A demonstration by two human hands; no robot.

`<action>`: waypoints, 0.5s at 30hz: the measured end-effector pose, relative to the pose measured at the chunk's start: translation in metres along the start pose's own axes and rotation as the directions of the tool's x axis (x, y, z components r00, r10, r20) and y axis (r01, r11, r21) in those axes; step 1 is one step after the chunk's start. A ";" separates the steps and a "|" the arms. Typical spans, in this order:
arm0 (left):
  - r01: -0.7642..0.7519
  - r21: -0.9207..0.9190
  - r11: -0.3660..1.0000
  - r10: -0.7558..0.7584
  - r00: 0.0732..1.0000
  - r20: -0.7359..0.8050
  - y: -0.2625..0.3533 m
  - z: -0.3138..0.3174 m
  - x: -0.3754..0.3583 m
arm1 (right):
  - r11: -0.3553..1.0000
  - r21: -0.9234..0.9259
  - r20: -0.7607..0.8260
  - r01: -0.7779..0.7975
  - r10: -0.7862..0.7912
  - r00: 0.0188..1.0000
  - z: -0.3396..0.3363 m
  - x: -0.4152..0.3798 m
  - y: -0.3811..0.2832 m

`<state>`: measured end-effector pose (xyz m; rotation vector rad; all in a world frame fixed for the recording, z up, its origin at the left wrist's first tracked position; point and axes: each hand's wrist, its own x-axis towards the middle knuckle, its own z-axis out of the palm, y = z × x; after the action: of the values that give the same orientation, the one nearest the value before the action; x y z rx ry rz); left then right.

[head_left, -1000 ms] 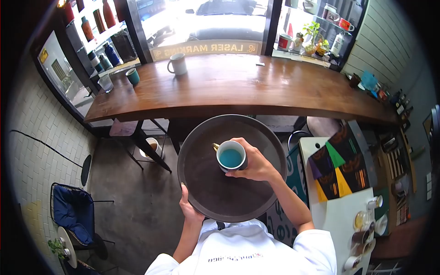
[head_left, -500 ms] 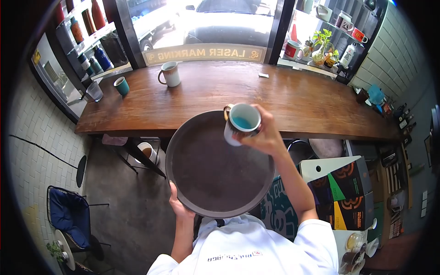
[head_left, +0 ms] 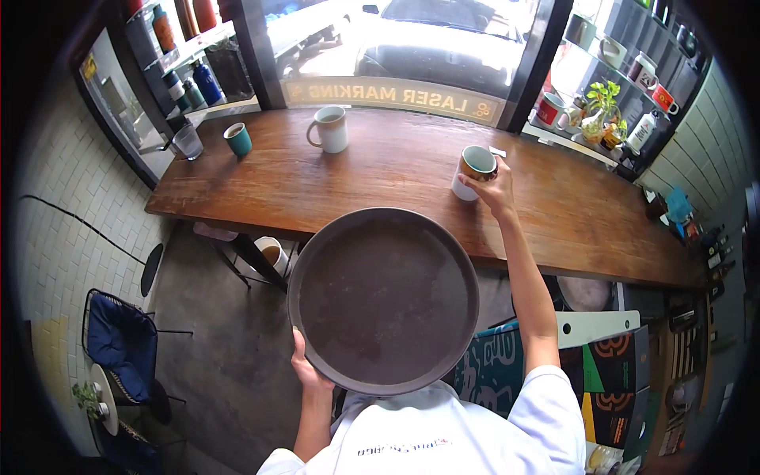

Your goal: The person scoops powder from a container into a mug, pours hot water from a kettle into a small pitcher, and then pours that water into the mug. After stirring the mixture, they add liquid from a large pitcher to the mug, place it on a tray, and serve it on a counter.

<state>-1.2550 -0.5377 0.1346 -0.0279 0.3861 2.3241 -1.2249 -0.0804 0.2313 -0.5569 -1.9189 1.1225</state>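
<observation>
My left hand grips the lower left rim of a round dark brown tray, the thumb lying along its edge. Nothing stands on the tray. At the right half of the wooden counter, my right hand is wrapped around a white mug with a brown upper band and a teal inside. The mug is upright at the counter surface, beyond the tray. Farther left on the counter are a white mug with a tan band, a small teal cup and a clear glass.
A small white item lies behind the held mug. Shelves with bottles and mugs flank the window. Below the counter stands a white bucket. A blue chair is at left, patterned boxes at right.
My right hand has carried the mug from above the tray forward and right to the counter. The tray stays in my left hand, and the view has turned slightly.
</observation>
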 end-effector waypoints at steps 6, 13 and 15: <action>-0.089 0.038 0.995 0.091 0.995 -0.038 0.010 -0.002 -0.004 | 0.999 -0.035 -0.017 -0.036 0.035 0.999 0.015 0.027 0.019; -0.163 0.057 0.985 0.167 0.982 -0.084 0.014 -0.002 0.001 | 0.997 -0.073 -0.053 -0.030 0.026 0.998 0.040 0.056 0.032; -0.144 0.037 0.989 0.145 0.988 -0.056 0.014 0.002 0.002 | 0.993 -0.103 -0.048 -0.055 0.051 0.998 0.043 0.061 0.030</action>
<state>-1.2661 -0.5452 0.1398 -0.0538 0.4693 2.4638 -1.2960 -0.0436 0.2205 -0.6885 -1.9413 1.0385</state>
